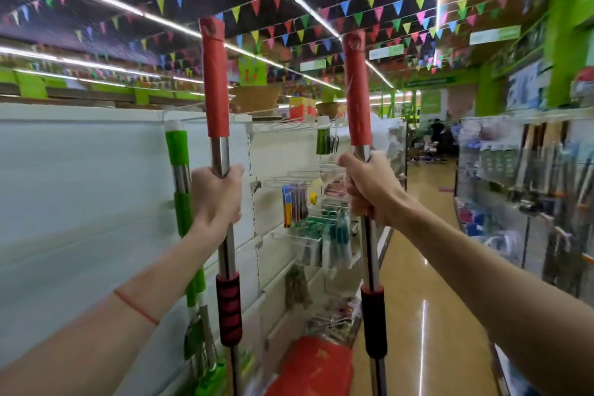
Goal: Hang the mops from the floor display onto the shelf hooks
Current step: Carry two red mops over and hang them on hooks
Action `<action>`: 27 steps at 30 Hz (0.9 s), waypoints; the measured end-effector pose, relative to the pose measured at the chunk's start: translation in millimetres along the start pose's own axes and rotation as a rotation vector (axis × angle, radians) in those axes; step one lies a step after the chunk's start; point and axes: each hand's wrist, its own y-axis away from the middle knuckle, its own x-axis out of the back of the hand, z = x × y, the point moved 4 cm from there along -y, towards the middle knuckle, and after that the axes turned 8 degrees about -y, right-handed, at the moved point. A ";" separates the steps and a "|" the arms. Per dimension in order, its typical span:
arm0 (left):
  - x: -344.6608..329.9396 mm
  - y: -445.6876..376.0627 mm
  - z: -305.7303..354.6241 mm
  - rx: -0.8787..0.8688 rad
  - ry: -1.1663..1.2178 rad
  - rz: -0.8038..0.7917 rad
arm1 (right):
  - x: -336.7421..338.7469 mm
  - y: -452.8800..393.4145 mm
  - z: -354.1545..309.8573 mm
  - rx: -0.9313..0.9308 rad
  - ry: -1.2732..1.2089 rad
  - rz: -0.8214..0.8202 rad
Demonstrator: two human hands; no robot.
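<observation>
A green mop (181,190) hangs on the white shelf wall (80,186). Next to it, the left hand (217,196) is closed tight around a red mop (221,151), held straight up. The right hand (369,186) squeezes another red mop (361,125), also upright, over the shiny floor (427,283).

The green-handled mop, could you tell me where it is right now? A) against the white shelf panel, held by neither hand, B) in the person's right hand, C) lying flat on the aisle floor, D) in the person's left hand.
A: the green-handled mop stands upright against the white shelf panel, while the left hand and right hand each grip a red-handled mop.
</observation>
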 end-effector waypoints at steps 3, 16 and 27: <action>-26.1 -23.0 -20.3 0.004 0.002 0.026 | 21.0 -38.0 22.5 0.037 0.027 -0.037; -139.3 -123.1 -73.6 0.004 -0.080 0.145 | 89.7 -209.1 102.3 0.116 0.058 -0.129; -230.0 -164.2 -95.5 0.036 -0.188 0.342 | 138.5 -360.0 177.2 0.059 -0.069 -0.319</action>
